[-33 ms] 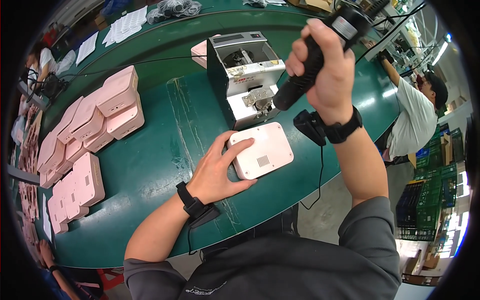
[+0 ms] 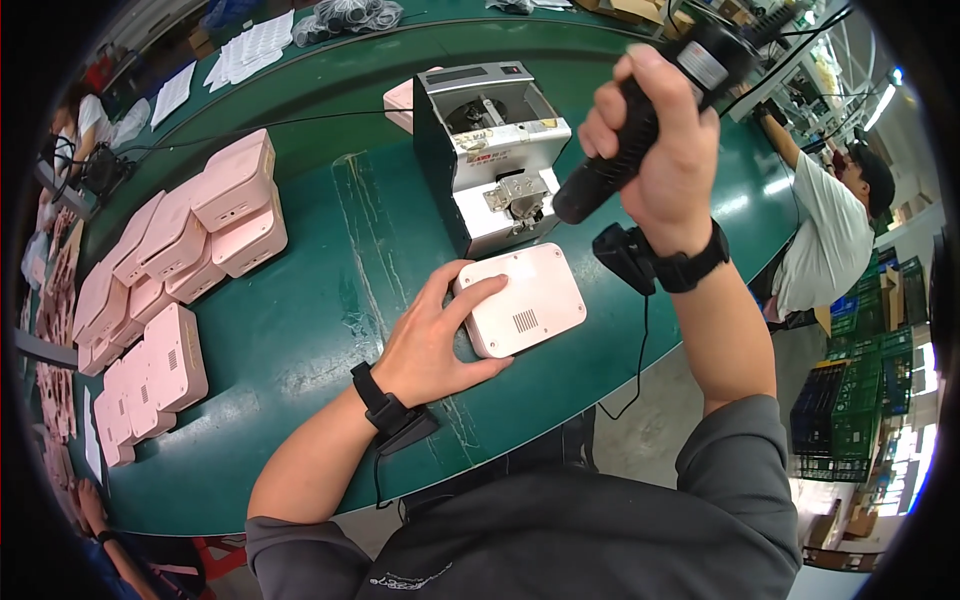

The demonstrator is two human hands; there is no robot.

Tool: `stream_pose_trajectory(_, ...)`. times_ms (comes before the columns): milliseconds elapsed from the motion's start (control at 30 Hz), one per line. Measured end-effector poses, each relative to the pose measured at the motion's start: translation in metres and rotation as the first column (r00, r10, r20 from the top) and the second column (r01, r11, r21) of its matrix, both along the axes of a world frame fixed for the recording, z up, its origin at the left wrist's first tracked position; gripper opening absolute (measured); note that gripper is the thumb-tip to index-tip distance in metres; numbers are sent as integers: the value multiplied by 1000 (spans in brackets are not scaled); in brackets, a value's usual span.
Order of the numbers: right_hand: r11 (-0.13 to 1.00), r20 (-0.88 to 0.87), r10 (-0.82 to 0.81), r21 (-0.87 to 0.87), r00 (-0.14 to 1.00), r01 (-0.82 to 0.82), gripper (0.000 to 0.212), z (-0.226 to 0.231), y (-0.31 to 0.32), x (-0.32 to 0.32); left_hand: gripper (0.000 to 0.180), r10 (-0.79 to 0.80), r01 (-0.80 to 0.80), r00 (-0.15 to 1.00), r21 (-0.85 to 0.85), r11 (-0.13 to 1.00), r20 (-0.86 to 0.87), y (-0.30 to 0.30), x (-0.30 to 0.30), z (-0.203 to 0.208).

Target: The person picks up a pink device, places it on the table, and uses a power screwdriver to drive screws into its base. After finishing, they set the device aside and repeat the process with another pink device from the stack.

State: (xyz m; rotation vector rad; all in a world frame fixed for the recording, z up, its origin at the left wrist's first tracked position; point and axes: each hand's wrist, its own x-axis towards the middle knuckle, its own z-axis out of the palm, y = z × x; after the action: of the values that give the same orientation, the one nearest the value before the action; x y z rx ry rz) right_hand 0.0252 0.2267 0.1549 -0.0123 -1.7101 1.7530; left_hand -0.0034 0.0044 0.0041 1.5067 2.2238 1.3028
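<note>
My left hand (image 2: 427, 335) holds a pale pink plastic casing (image 2: 545, 295) against the green table. Its index finger lies on top and its thumb presses along the near edge. The casing lies flat, with a slotted vent and corner screw holes facing up. Raised to the right of it, my right hand (image 2: 665, 150) is wrapped round a black electric screwdriver (image 2: 630, 130), which slants with its tip down and left. That tip hangs beside the front of a silver and black screw feeder (image 2: 495, 150), apart from the casing. Whether a screw sits on the tip is too small to tell.
Several pink casings (image 2: 170, 235) are stacked on the left of the green table (image 2: 310, 330). Another pink casing (image 2: 398, 104) is partly hidden behind the feeder. A co-worker (image 2: 825, 215) sits at the right, near green crates (image 2: 850, 400). A cable crosses the table's far side.
My right hand has shifted slightly right with the screwdriver, its tip drawing a little away from the feeder's front. My left hand and the casing look the same.
</note>
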Motion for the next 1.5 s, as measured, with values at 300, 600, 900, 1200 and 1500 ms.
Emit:
stream_pose_trajectory(300, 996, -28, -43, 71, 999, 45, 26, -7, 12, 31, 79, 8, -8, 1000, -10, 1000, -4, 0, 2, 0)
stream_pose_trajectory(600, 999, 4, -54, -1, 999, 54, 25, -38, 26, 23, 79, 15, -15, 1000, -12, 1000, 8, 4, 2, -1)
stream_pose_trajectory(900, 1000, 33, -23, -19, 999, 24, 26, -37, 25, 18, 79, 16, -16, 1000, 12, 1000, 14, 4, 0, -1)
stream_pose_trajectory(1200, 999, -142, 43, 17, 989, -41, 24, 2, 7, -1, 81, 25, -25, 999, -2, 1000, -21, 2, 5, -2)
stream_pose_trajectory(1500, 997, 9, 21, 73, 1000, -22, 27, -2, -4, -11, 81, 31, -31, 999, -2, 1000, -20, 0, 4, -4)
